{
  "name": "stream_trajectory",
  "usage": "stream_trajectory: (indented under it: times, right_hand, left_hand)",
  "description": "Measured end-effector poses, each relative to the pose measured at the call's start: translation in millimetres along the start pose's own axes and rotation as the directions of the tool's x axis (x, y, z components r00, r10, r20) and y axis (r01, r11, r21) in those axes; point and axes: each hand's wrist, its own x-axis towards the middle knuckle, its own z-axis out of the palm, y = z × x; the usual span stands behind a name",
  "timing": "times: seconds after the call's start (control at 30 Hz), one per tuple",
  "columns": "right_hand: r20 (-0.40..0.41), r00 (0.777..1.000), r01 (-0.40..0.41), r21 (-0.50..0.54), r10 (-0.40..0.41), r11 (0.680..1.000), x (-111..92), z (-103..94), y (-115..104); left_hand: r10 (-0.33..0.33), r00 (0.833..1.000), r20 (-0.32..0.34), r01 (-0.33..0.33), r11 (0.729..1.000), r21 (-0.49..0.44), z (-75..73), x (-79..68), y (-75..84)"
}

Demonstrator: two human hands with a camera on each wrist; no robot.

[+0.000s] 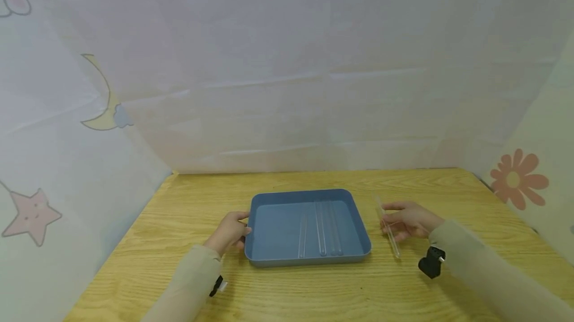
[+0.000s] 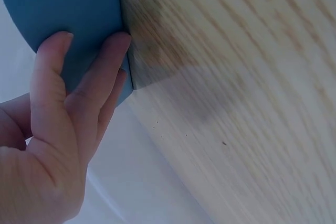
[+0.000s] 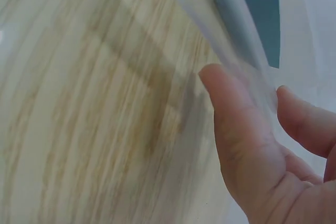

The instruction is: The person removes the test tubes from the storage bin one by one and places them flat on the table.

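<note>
A shallow blue tray [image 1: 278, 227] sits on the wooden table with several clear glass test tubes [image 1: 321, 237] lying lengthwise in its right half. At the tray's left wall, my left hand [image 1: 230, 232] holds the rim with the thumb over it; in the left wrist view the fingertips [image 2: 118, 40] press the wall's outer face. To the right of the tray, my right hand [image 1: 408, 221] pinches another clear test tube [image 1: 391, 236] between thumb and fingers. That tube slants, its rounded end toward me. In the right wrist view the held tube [image 3: 226, 19] runs up past the fingertips.
The wooden table [image 1: 206, 192] spreads around the tray on all sides. Pale printed sheeting [image 1: 287, 87] rises behind and at both sides of it. Each sleeve has a small black wrist device [image 1: 432, 262] under the cuff.
</note>
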Motion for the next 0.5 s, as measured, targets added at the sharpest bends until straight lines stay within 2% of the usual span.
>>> stream_trajectory:
  times: [0.27, 0.5]
  right_hand:
    - [-0.095, 0.995, -0.019, -0.110, 0.008, 0.994, 0.4, 3.1, 2.8]
    - [-0.136, 0.991, -0.025, -0.191, -0.001, 0.981, 3.4, 7.1, 2.1]
  left_hand:
    - [0.004, 1.000, 0.008, -0.004, 1.000, 0.010, -0.2, -3.3, 2.8]
    - [0.006, 1.000, 0.004, -0.006, 1.000, 0.020, -1.2, -2.8, 2.5]
